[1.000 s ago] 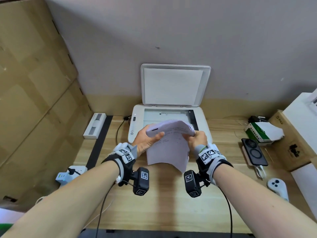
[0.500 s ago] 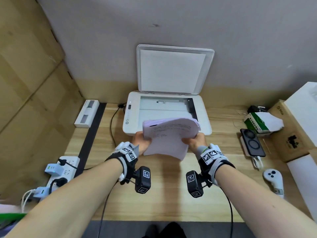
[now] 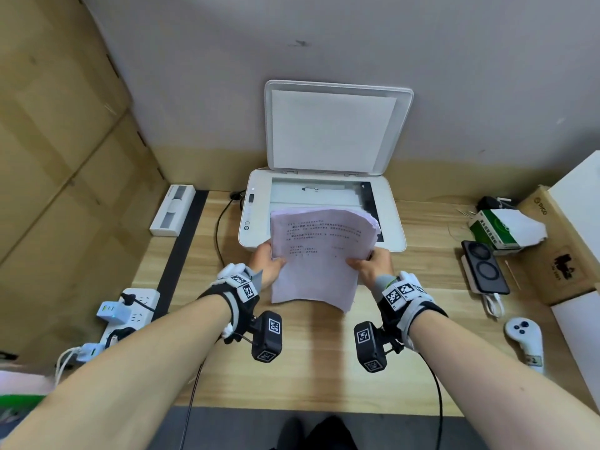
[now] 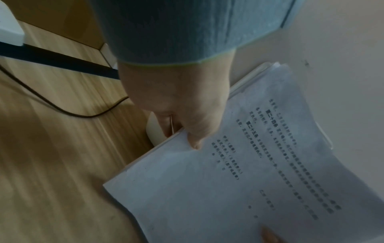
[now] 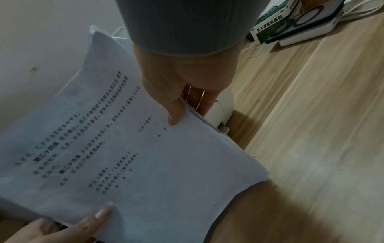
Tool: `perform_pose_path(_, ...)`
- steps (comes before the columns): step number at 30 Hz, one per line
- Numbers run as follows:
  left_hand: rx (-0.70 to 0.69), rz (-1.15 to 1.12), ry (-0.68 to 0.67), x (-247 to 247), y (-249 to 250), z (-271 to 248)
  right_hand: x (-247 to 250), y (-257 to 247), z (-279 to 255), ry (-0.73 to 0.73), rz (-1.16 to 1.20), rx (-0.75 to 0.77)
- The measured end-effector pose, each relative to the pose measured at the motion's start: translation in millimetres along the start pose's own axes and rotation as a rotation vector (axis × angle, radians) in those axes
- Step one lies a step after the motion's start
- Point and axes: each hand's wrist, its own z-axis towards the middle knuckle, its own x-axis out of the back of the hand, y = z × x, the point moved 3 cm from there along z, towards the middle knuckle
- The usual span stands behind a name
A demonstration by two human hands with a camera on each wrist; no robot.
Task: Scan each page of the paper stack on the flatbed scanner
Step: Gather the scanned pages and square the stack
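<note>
A stack of white printed pages (image 3: 319, 254) hangs in the air in front of the white flatbed scanner (image 3: 391, 219), printed side up. My left hand (image 3: 269, 264) pinches its left edge, thumb on top (image 4: 195, 141). My right hand (image 3: 370, 264) pinches the right edge, thumb on top (image 5: 174, 118). The stack (image 4: 239, 172) (image 5: 129, 156) sags between the hands and hides the front of the glass. The scanner lid (image 3: 334, 128) stands raised against the wall, and the glass (image 3: 318, 193) behind the stack shows bare.
A white box (image 3: 173, 209) and a power strip with plugs (image 3: 126, 316) lie at the left. At the right lie a green-and-white carton (image 3: 500, 232), a dark phone on a charger (image 3: 485, 267), a white controller (image 3: 524, 339) and cardboard boxes (image 3: 565, 248). A black cable (image 3: 220, 228) runs left of the scanner.
The curled-over stack has been flattened out and now lies printed side up between both hands. The hands have spread to its side edges. The head view has pulled back.
</note>
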Motion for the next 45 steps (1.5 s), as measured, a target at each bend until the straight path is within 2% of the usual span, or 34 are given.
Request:
perform_pose_path(6, -0.063, 0.04, 0.008, 14.9, 41.8, -12.4, 8.9, -20.1, 8.5, -0.012, -0.007, 0.032)
perform_pose_path(15, -0.026, 0.057, -0.033, 0.1, 16.5, -20.3, -0.2, 12.7, 10.5, -0.043, -0.105, -0.043)
perform_pose_path(22, -0.073, 0.009, -0.028, 0.2, 17.3, -27.5, -1.1, 21.6, 12.2, -0.019, -0.188, -0.076)
perform_pose_path(29, 0.005, 0.063, -0.152, -14.5, -12.0, -41.5, -12.5, 59.5, -3.6, -0.064, -0.275, -0.093)
perform_pose_path(33, 0.164, 0.128, -0.338, -36.5, -61.7, -52.7, -21.6, 109.7, -20.3, -0.067, -0.229, -0.137)
perform_pose_path(37, 0.228, 0.144, -0.254, -46.9, -100.7, -54.9, -27.2, 150.7, -31.6, 0.008, -0.142, -0.29)
perform_pose_path(41, 0.25, 0.189, -0.125, -53.3, -108.8, -57.7, -24.9, 163.5, -33.5, 0.073, -0.238, -0.324)
perform_pose_path(45, 0.178, 0.215, -0.041, -54.3, -107.0, -48.7, -30.5, 162.0, -21.6, 0.099, -0.22, -0.302)
